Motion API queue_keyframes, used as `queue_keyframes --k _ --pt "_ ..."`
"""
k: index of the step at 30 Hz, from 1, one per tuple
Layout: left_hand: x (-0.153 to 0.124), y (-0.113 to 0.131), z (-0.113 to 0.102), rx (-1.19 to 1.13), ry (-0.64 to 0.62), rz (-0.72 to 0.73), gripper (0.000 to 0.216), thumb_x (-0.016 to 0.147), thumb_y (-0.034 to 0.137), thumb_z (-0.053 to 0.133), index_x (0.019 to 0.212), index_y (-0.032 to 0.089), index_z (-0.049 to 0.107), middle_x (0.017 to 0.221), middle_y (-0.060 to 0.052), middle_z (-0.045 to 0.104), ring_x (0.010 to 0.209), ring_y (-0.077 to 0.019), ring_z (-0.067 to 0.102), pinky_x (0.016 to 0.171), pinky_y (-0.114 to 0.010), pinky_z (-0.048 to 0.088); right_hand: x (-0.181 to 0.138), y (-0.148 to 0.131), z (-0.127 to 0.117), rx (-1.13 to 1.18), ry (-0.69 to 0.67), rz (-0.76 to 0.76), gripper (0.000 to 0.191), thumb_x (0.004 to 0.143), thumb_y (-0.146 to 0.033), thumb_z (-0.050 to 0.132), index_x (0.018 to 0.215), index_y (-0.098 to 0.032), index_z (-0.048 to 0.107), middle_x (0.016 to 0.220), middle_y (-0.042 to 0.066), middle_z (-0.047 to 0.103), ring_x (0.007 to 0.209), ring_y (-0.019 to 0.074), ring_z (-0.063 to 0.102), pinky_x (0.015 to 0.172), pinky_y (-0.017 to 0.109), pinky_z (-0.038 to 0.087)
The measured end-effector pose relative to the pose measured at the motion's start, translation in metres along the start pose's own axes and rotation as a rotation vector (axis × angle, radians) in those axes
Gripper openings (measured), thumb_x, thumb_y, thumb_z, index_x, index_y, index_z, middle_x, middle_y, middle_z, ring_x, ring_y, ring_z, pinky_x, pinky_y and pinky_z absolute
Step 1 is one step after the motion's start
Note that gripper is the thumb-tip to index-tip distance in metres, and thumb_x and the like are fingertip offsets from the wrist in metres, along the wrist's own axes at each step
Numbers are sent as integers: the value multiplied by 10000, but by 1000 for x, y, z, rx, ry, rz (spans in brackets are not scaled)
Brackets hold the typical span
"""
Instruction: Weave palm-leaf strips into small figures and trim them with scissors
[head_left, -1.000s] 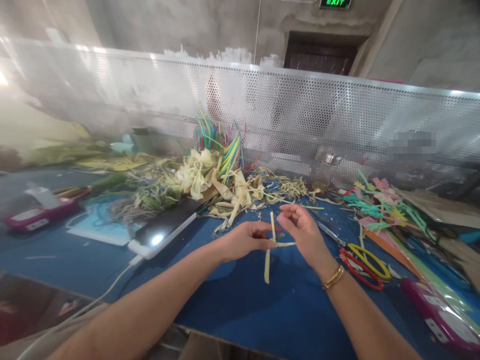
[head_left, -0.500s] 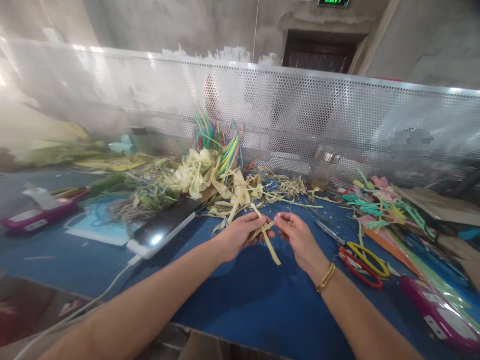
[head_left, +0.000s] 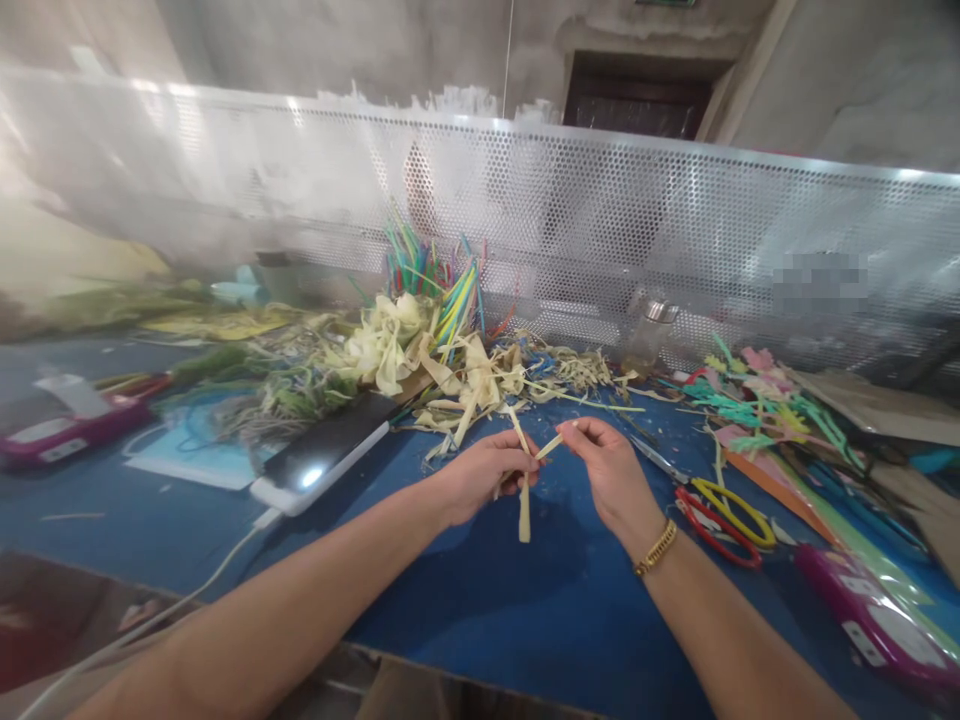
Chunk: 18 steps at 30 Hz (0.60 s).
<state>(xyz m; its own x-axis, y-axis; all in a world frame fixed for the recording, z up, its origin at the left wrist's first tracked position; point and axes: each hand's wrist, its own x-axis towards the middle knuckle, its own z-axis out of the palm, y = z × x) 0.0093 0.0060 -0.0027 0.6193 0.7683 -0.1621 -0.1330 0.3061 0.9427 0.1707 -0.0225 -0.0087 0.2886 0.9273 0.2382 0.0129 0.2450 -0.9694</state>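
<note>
Pale husk-like strips (head_left: 524, 515) cross each other between my hands, above the blue tabletop. My left hand (head_left: 491, 472) pinches them where they cross, and one flat end hangs down below its fingers. A narrow strip end (head_left: 553, 444) runs up to the right, and my right hand (head_left: 598, 462), with a gold bracelet at the wrist, pinches its tip between thumb and forefinger. The left palm and curled fingers hide part of the crossing. Scissors (head_left: 724, 520) with one yellow and one red handle lie just right of my right hand.
Loose pale husks (head_left: 480, 375) are heaped behind my hands. To the left lies a lit phone-like device (head_left: 330, 455) with a white cable. A glass bottle (head_left: 651, 335) stands at the back, coloured paper pieces (head_left: 765, 400) and a purple device (head_left: 877, 620) lie right. A perforated metal screen (head_left: 600, 210) borders the table.
My right hand has moved slightly right and up, drawing the narrow strip end out straight. The hanging strip has swung from a slant to nearly vertical.
</note>
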Motion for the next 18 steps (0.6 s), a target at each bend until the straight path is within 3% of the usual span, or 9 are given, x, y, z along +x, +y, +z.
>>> queue_keyframes --k 4,8,12,15,18 --pt "-2 2 0 3 -19 -3 109 667 193 677 731 168 592 606 6 617 543 -93 534 524 -208 361 3 0 -5 -3 30 -18 247 673 -435 724 677 -201 646 642 -16 536 640 132 439 628 265 389" --pt "-3 3 -3 -66 -51 -18 198 760 303 669 897 164 640 824 -68 708 682 -118 629 587 -205 420 7 2 -9 21 27 -25 276 673 -444 732 629 -198 616 618 -26 510 618 127 424 613 268 362" --pt "-3 3 -3 -152 -13 42 220 797 258 651 1000 176 631 945 -84 715 787 -134 670 641 -202 463 7 1 -10 44 37 18 305 701 -475 710 836 -203 683 721 1 589 670 147 483 656 285 384" --pt "-1 3 -3 -201 66 113 186 803 222 645 984 184 621 927 -65 714 813 -138 678 657 -201 476 3 -1 -7 -35 -31 65 360 766 -523 630 942 -213 674 865 45 666 786 192 565 729 317 413" --pt "2 2 -4 -217 109 171 200 805 246 650 993 187 617 924 -58 706 848 -144 673 667 -200 474 -1 -2 -4 -227 -148 -14 303 786 -497 619 875 -213 678 834 50 693 784 213 601 736 330 425"
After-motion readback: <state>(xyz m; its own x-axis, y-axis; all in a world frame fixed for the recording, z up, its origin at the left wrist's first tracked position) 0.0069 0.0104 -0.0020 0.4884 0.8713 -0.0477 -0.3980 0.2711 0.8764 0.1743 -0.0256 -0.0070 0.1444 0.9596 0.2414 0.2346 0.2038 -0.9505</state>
